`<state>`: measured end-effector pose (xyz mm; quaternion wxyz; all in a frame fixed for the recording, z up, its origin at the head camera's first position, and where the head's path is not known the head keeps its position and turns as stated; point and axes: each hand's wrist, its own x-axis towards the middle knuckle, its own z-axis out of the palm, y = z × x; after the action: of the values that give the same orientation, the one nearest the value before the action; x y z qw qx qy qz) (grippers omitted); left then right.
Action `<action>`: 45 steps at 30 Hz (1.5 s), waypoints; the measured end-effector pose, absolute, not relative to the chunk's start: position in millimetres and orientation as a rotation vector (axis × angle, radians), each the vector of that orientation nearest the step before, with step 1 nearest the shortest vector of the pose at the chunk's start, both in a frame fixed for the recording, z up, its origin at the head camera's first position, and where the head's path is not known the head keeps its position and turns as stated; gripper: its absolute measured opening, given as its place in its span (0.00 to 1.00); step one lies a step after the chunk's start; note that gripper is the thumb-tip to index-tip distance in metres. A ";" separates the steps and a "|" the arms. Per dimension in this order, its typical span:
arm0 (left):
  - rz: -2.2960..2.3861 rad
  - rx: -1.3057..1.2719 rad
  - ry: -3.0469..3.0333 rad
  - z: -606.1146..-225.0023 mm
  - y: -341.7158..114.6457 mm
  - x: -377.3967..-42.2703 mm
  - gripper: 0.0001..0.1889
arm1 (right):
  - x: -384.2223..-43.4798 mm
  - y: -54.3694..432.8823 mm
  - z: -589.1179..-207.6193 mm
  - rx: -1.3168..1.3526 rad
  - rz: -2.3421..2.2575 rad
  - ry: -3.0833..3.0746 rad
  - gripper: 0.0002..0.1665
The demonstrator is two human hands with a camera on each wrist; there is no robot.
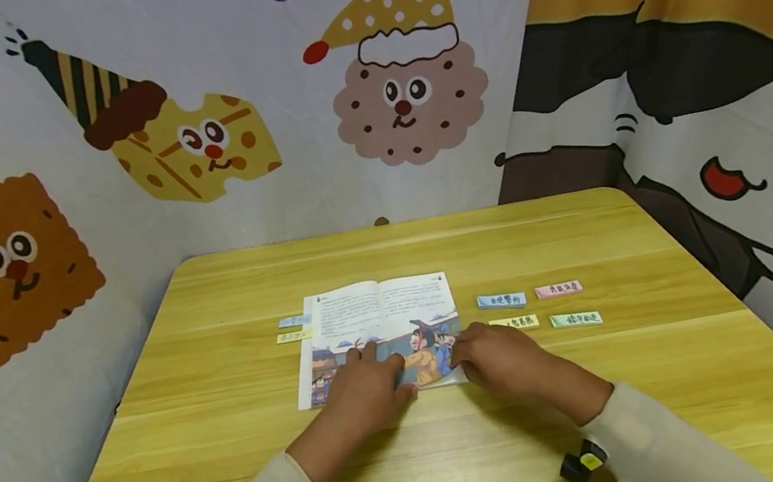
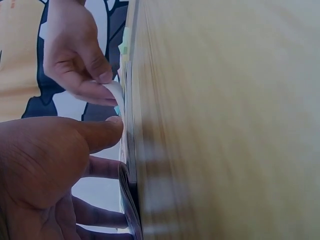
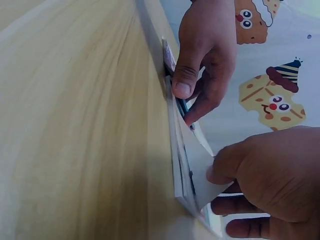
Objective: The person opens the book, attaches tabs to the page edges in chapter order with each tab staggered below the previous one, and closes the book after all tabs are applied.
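An open illustrated book [image 1: 346,319] lies on the wooden table in the head view, with print above and a coloured picture across its lower part. My left hand [image 1: 364,384] rests on the lower left page, fingers extended and spread, its thumb near the bottom edge. At the lower right corner, my right hand [image 1: 499,358] pinches a page. In the right wrist view that page [image 3: 201,167] bends up from the pages beneath, between thumb and fingers. Blue [image 1: 295,321] and yellow [image 1: 293,337] paper tabs stick out from the book's left edge.
Right of the book lie handwritten paper tabs: blue [image 1: 501,301], pink [image 1: 558,290], yellow [image 1: 515,323] and green [image 1: 576,320]. The yellow one is partly hidden by the right hand. Behind the wooden table [image 1: 388,253] hangs a cartoon-printed cloth [image 1: 319,201].
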<state>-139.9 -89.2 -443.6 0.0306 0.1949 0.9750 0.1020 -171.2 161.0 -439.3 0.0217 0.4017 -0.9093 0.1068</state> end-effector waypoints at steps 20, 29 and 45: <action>0.272 0.566 3.036 -444.0 -84.5 -141.7 0.21 | -175.2 141.3 -426.2 1.208 0.387 -2.458 0.07; 0.276 0.561 3.052 -447.7 -83.8 -144.3 0.14 | -170.1 141.1 -425.0 1.130 0.409 -2.445 0.20; 0.277 0.543 3.042 -445.8 -83.1 -143.3 0.14 | -166.4 162.1 -440.5 1.157 0.439 -2.892 0.17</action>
<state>-143.3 -83.1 -445.8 0.0198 0.1751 0.9803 0.0894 -166.4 162.1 -440.5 -0.0021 0.3677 -0.9194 0.1394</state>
